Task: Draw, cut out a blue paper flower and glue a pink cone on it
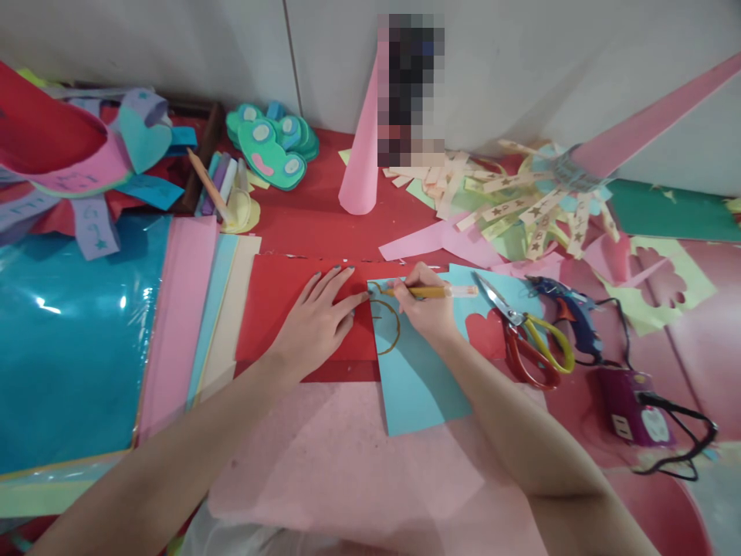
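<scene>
My right hand (427, 303) is closed around a yellow marker pen (431, 293), its tip at the upper left part of a light blue sheet of paper (417, 386). A curved brown outline (398, 330) is drawn along the sheet's left edge. My left hand (316, 316) lies flat with fingers stretched over a red sheet (260, 309), one fingertip touching the blue sheet's edge near the pen tip. Right of my right hand, scissors (529, 332) with red and yellow handles lie beside a red paper heart (486, 334).
A glue gun (580, 320) and a purple power socket box (634, 405) with black cable lie at right. Pink paper cones (360, 170) and cut strips (538, 208) are at the back. Green frog-like cutouts (272, 150), markers (217, 181) and stacked coloured sheets (179, 309) are at left.
</scene>
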A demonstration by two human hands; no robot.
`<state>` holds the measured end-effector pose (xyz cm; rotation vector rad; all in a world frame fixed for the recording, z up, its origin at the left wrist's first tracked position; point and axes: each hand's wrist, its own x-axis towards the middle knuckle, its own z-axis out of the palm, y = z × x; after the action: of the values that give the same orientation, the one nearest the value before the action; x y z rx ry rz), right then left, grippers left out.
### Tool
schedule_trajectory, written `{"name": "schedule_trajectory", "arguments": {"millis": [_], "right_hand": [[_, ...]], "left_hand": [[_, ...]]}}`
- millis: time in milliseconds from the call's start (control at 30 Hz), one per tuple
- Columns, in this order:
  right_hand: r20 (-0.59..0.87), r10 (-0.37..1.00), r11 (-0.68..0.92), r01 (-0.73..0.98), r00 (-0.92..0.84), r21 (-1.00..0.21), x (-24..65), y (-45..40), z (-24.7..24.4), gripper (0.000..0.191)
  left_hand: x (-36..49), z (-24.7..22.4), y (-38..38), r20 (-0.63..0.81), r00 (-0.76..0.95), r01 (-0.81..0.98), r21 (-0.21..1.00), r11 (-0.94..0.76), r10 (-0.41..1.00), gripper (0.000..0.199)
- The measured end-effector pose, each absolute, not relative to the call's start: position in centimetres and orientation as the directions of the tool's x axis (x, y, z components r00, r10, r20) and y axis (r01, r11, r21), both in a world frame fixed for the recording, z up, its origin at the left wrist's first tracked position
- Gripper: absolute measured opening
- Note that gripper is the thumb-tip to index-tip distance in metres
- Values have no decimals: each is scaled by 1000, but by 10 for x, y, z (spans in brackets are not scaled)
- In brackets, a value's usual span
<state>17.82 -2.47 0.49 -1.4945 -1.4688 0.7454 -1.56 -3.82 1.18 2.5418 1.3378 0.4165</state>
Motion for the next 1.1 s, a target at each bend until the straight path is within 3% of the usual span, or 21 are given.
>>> {"name": "schedule_trajectory", "arguments": {"millis": [233,433,600,700,1100], "right_hand": [[166,972,106,327,163,-939,179,-23,8,25],[246,967,185,487,63,-854,194,-38,30,17],[313,938,307,783,-152,-540,184,-99,39,3],[265,928,354,842,-262,-407,167,-135,32,11],[182,966,191,981,-183,-32,169,-165,31,35]], "left_hand": [[-16,10,-38,131,532,759,363,-540,836,37],[-16,8,-38,154,545,760,324,-563,824,35],[-15,5,-38,165,537,765,318,-560,827,35],[-15,5,-37,182,532,763,320,-561,827,35],[-14,9,-37,202,509,738,398,-545,837,34]]}}
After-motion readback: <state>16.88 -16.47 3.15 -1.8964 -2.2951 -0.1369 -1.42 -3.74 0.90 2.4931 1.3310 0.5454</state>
